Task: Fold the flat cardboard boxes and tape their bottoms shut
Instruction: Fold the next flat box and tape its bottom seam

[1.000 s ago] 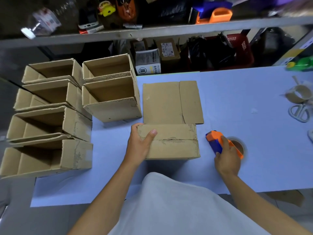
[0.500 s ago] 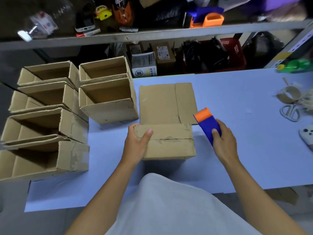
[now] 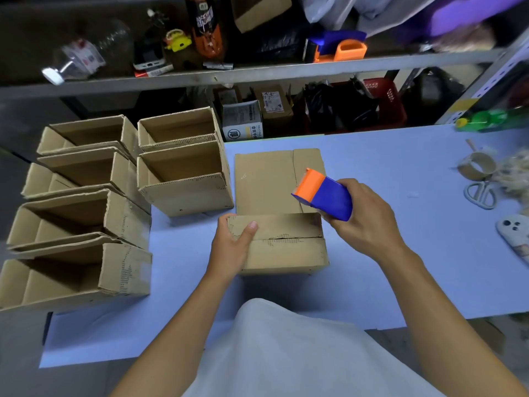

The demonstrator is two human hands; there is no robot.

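Left hand [image 3: 232,247] grips box [image 3: 283,245]; right hand [image 3: 363,222] clutches tape dispenser [image 3: 326,196].

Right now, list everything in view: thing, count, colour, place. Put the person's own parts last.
box being taped: one, brown, table centre, seam up
flat cardboard: one, brown, just behind that box
folded boxes: six, brown, on their sides at table's left
tape dispenser: one, blue and orange, held above the box's right end
table: one, light blue top
empty tape core: one, tan, far right
scissors: one, pale, near the core
phone: one, white, right edge
green bottle: one, lying far right
second dispenser: one, blue and orange, shelf
left hand: grips the box's left end
right hand: holds the dispenser
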